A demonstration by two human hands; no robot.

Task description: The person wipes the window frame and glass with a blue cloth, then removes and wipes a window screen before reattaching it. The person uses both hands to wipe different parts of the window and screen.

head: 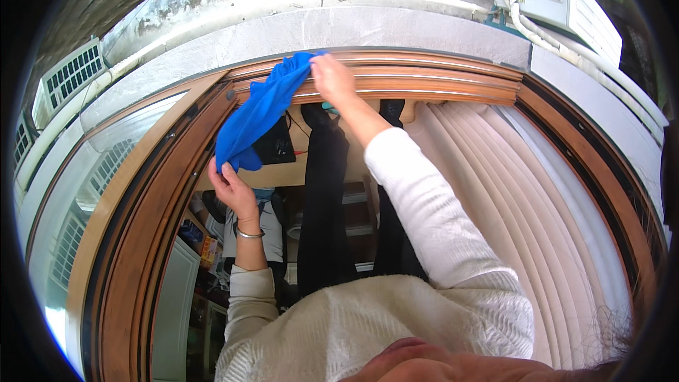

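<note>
A blue cloth (257,114) stretches slantwise between my two hands. My left hand (232,187) pinches its lower end beside the brown left window frame (159,207). Its upper end is bunched in my right hand (333,78), which lies over the brown window sill track (424,80). Several metal rails run along that track. Part of the cloth rests across the track's left end, and the rest hangs loosely over the room side. My right fingertips are slightly blurred.
Below the track a black device (275,143) sits on a light wooden surface (281,174) by my feet. Beige curtains (477,180) hang on the right. Glass panes (101,170) stand at left. Outside are a concrete ledge (371,26) and an air-conditioner unit (562,5).
</note>
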